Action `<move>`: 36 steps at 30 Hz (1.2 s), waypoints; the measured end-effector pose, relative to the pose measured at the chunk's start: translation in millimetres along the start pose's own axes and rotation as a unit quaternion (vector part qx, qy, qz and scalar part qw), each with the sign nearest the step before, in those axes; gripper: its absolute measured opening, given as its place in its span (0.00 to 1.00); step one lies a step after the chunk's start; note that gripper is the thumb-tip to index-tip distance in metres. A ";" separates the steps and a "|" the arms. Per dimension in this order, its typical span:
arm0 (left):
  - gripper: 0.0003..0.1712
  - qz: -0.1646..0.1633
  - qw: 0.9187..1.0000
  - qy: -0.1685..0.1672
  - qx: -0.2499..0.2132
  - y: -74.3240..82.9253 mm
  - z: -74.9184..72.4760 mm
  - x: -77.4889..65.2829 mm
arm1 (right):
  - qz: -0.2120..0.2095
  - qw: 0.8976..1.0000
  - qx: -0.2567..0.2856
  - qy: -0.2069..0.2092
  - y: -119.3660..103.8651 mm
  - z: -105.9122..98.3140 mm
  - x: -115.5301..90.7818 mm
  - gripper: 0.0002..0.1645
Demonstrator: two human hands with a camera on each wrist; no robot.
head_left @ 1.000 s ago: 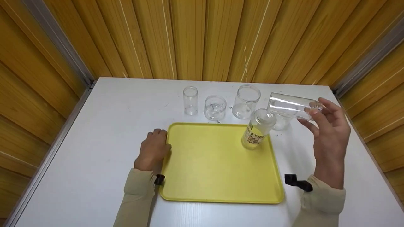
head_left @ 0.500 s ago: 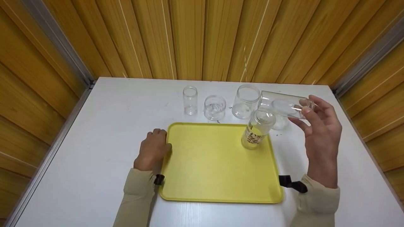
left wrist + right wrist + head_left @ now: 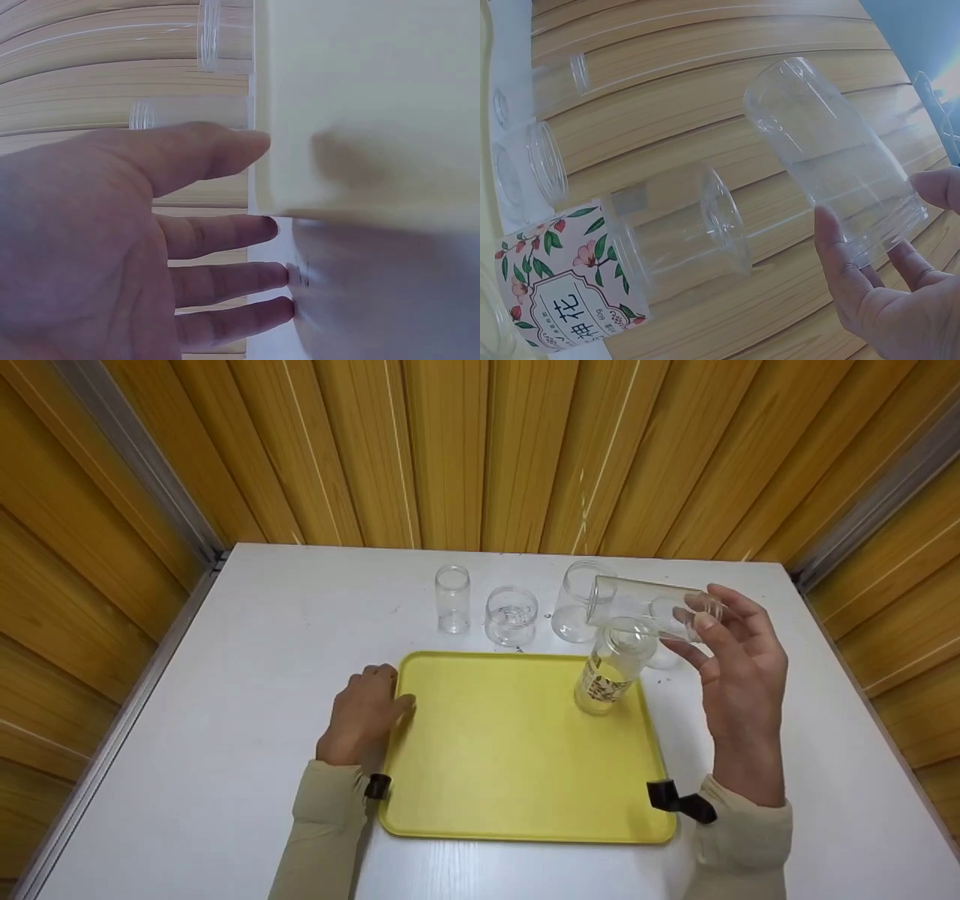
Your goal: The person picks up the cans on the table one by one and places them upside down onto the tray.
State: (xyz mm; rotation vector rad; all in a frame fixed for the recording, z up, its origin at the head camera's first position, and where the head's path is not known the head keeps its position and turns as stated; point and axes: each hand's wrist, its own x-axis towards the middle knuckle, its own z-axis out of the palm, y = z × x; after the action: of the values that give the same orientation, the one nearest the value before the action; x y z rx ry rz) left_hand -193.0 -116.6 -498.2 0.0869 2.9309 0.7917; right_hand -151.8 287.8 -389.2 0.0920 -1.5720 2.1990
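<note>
My right hand [image 3: 742, 675] holds a clear jar [image 3: 637, 596] by its neck, with the fingers and thumb around the threaded end. The jar lies nearly sideways in the air, its base pointing left, above an upright jar with a printed label [image 3: 604, 688]. That labelled jar stands at the back right of a yellow tray [image 3: 510, 765]; in the right wrist view its floral label [image 3: 577, 274] faces me. My left hand [image 3: 364, 709] rests at the tray's left edge. In the left wrist view its thumb reaches over the rim and the other fingers are straight.
Behind the tray stand a slim clear jar [image 3: 452, 604], a short clear jar [image 3: 511, 619] and a wide clear jar [image 3: 574, 619]. Another clear jar [image 3: 665, 655] is partly hidden behind the labelled one. A slatted wood-look wall [image 3: 450, 450] borders the white table [image 3: 247, 675].
My right hand has moved left with the clear jar, whose base now overlaps the wide jar in the head view. My left hand has stayed almost still at the tray's edge.
</note>
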 end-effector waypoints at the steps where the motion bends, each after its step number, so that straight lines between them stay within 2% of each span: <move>1: 0.32 0.002 1.000 0.016 -0.008 0.7 -0.1 0.6 | 0.001 1.000 -0.001 -0.003 0.2 1.3 -0.6 0.22; 4: 0.35 0.016 0.995 0.090 -0.047 4.3 -1.0 2.7 | 0.007 1.000 0.001 -0.009 0.9 5.7 -2.2 0.23; 7: 0.36 0.042 0.980 0.162 -0.108 10.4 -3.4 2.7 | 0.013 1.000 0.001 -0.015 1.4 9.7 -3.5 0.23; 9: 0.36 0.063 0.969 0.184 -0.155 15.5 -5.5 1.6 | 0.016 1.000 0.002 -0.020 1.9 11.9 -4.4 0.23; 12: 0.36 0.096 0.953 0.190 -0.214 23.5 -8.3 -0.8 | 0.017 1.000 0.003 -0.026 2.6 14.4 -5.4 0.23; 15: 0.36 0.126 0.941 0.192 -0.249 31.8 -9.2 -2.0 | 0.019 0.999 0.013 -0.032 3.1 15.9 -6.2 0.22; 19: 0.35 0.147 0.926 0.189 -0.292 48.5 -7.3 -5.6 | 0.020 0.999 0.028 -0.040 3.5 16.9 -6.7 0.22; 26: 0.35 0.194 0.905 0.154 -0.347 84.0 -5.3 -17.7 | 0.032 0.998 0.019 -0.047 6.5 20.7 -8.0 0.22; 29: 0.36 0.202 0.892 0.145 -0.377 96.0 -9.5 -22.8 | 0.035 0.998 0.018 -0.052 7.8 23.2 -8.8 0.21; 32: 0.39 0.209 0.871 0.152 -0.419 106.2 -14.0 -25.7 | 0.037 0.997 0.016 -0.060 10.1 25.7 -9.9 0.21; 36: 0.44 0.226 0.834 0.169 -0.475 118.3 -18.1 -28.4 | 0.040 0.997 0.004 -0.072 13.9 30.1 -11.3 0.22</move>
State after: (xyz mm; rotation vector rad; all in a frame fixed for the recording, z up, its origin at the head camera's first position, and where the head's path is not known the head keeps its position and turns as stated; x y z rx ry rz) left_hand -163.5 -25.8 -420.5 0.6095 2.4016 2.4326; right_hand -152.7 253.1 -394.2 0.1967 -1.6710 2.3063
